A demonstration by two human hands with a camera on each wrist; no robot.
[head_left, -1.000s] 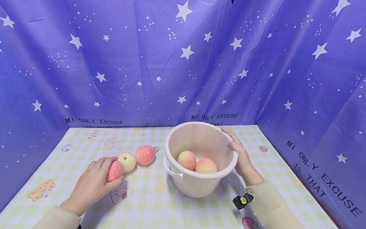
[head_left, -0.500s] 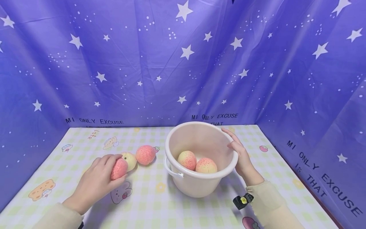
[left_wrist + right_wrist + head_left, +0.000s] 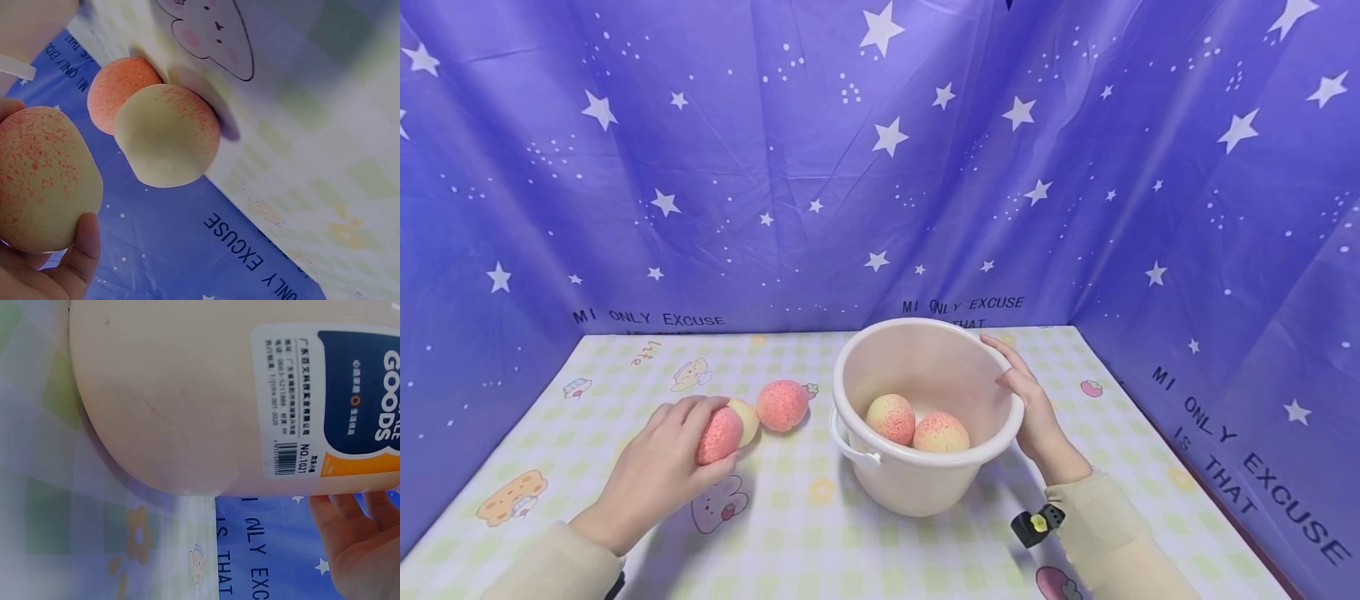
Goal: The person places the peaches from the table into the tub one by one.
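My left hand [image 3: 658, 462] grips a pink-and-cream peach [image 3: 720, 436], its fingers over the top and the thumb below; the left wrist view shows that peach [image 3: 47, 181] lifted off the cloth. Just beyond it lies a pale peach [image 3: 745, 422], partly hidden behind the held one. A pinker peach [image 3: 782, 406] rests close by on its right. My right hand [image 3: 1037, 417] holds the right side of a cream plastic bucket [image 3: 917, 487], thumb and fingers at the rim. Inside the bucket are two peaches, one on the left [image 3: 891, 419] and one on the right [image 3: 942, 433].
A checked tablecloth [image 3: 775, 533] with cartoon prints covers the table. The bucket's white handle [image 3: 853, 452] hangs on its front left side. A blue starry curtain [image 3: 820, 167] encloses the back and sides. A label [image 3: 337, 403] is stuck on the bucket's side.
My left hand has moved slightly right and away from me with its peach, now covering more of the pale one. The right hand and bucket have stayed in place.
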